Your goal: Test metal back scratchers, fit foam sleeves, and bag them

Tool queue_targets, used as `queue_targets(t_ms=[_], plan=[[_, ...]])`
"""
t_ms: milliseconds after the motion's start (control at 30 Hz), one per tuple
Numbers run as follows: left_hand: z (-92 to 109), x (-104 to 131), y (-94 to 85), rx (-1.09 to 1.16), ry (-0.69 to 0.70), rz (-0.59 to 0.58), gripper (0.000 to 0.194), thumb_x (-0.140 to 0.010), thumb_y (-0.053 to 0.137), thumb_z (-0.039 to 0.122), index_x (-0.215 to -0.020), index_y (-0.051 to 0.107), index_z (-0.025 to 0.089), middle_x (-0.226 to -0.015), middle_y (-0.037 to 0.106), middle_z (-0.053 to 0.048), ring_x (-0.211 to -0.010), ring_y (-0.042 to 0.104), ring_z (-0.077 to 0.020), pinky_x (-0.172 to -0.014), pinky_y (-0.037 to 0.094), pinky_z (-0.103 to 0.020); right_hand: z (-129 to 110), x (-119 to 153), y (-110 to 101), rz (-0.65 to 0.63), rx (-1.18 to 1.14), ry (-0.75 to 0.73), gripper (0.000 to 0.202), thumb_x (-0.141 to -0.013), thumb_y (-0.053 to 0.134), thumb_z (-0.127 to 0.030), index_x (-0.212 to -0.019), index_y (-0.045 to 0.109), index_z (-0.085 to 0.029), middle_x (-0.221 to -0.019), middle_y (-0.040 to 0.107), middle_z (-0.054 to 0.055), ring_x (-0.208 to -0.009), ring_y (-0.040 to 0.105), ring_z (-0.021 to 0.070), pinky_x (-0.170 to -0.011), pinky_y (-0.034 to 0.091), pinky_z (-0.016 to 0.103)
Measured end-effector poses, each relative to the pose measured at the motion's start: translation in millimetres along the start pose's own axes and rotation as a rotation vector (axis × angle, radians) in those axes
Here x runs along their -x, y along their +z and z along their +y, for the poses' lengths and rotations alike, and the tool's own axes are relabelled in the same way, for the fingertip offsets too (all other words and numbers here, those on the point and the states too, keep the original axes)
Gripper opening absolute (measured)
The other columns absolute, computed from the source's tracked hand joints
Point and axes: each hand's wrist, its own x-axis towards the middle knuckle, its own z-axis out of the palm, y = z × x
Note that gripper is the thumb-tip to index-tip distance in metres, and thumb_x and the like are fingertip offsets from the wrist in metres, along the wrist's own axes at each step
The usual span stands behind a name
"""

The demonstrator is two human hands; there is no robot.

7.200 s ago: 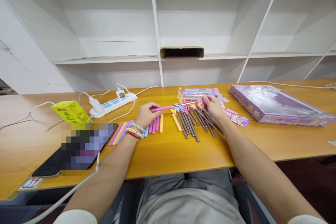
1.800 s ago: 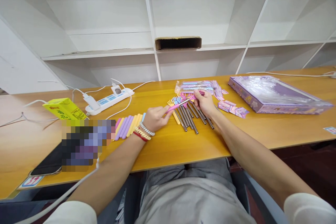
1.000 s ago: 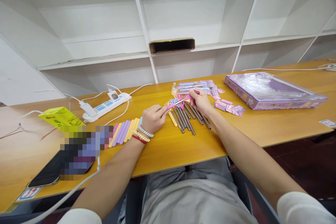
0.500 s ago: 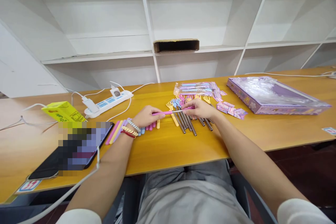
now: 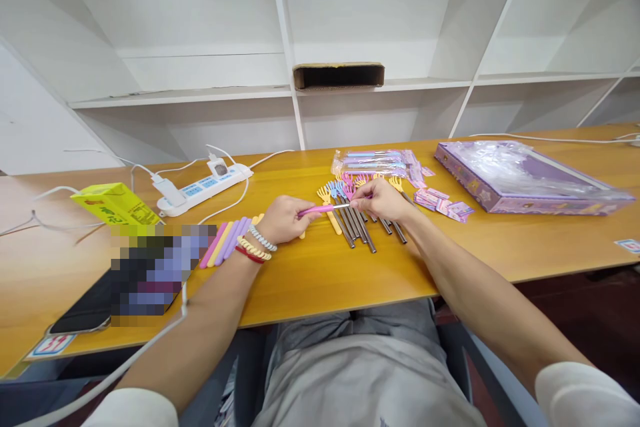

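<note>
My left hand (image 5: 284,219) is closed round a pink handle (image 5: 324,209), which points to the right. A short stretch of thin metal rod (image 5: 343,205) runs from its end to my right hand (image 5: 381,200), whose fingers pinch the other end of this back scratcher; its head is mostly hidden. Just under my hands lie several back scratchers (image 5: 370,240) with bare metal rods and yellow, blue and pink claw heads. A yellow handle (image 5: 333,221) sits on one of them. Loose pink, yellow and purple handles (image 5: 227,243) are lined up left of my left wrist, some hidden by it.
Behind the pile are wrapped back scratchers (image 5: 373,163); small printed cards (image 5: 445,205) lie to the right. A purple box (image 5: 500,202) holding clear plastic stands farther right. On the left are a power strip (image 5: 205,190), a yellow carton (image 5: 117,207), a phone (image 5: 83,303) and cables.
My left hand has shifted slightly right, covering more of the loose handles. Less of the pink handle and rod shows between my hands. The view has tilted a little.
</note>
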Motion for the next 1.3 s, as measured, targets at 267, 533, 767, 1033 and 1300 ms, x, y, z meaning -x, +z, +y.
queue_targets(t_ms=[267,533,767,1033,1300], plan=[[-1.8,1.4,15.2,-0.452,0.302,0.306,0.023,-0.083,0.048,0.031,-0.075,0.065,0.017,-0.055,0.056,-0.001,-0.048,0.046,-0.0115,-0.049,0.028,-0.026,-2.4,1.9,-4.9,0.02,-0.055,-0.013,0.012,-0.066,0.064,-0.025,-0.062,0.063,-0.014,-0.046,0.05,-0.002,-0.034,0.036,0.0054,-0.033,0.025,0.021],[-3.2,-4.9,20.9,-0.47,0.244,0.351,0.023,-0.085,0.047,0.031,-0.086,0.066,0.019,-0.062,0.058,-0.003,-0.058,0.05,-0.0138,-0.055,0.033,-0.027,-2.8,1.1,-6.4,0.046,-0.047,-0.03,0.015,-0.068,0.064,-0.027,-0.061,0.061,-0.014,-0.045,0.05,-0.003,-0.034,0.038,0.0049,-0.034,0.026,0.02],[-5.0,-12.1,25.6,-0.356,0.116,0.27,0.028,-0.086,0.046,0.037,-0.092,0.067,0.019,-0.072,0.063,-0.005,-0.069,0.056,-0.0157,-0.066,0.039,-0.028,7.4,-4.6,-19.2,0.043,-0.307,0.038,0.023,-0.072,0.061,-0.035,-0.084,0.058,-0.016,-0.064,0.064,0.003,-0.043,0.054,0.0096,-0.035,0.032,0.02],[-18.4,-11.8,28.9,-0.042,-0.206,0.376,0.023,-0.086,0.041,0.029,-0.096,0.057,0.017,-0.073,0.061,-0.004,-0.064,0.057,-0.0167,-0.059,0.042,-0.029,34.0,-16.6,-34.3,0.499,-0.208,0.037,0.021,-0.072,0.054,-0.037,-0.077,0.054,-0.016,-0.069,0.061,0.002,-0.048,0.052,0.0091,-0.042,0.034,0.021],[2.4,-44.1,11.6,0.716,-0.352,0.424,0.033,-0.081,0.049,0.028,-0.112,0.041,0.02,-0.074,0.052,0.002,-0.044,0.042,-0.0041,-0.04,0.036,-0.018,52.2,-16.3,-43.8,0.483,0.465,0.108,0.017,-0.069,0.052,-0.028,-0.069,0.064,-0.016,-0.066,0.064,0.002,-0.062,0.054,0.0133,-0.058,0.036,0.024]])
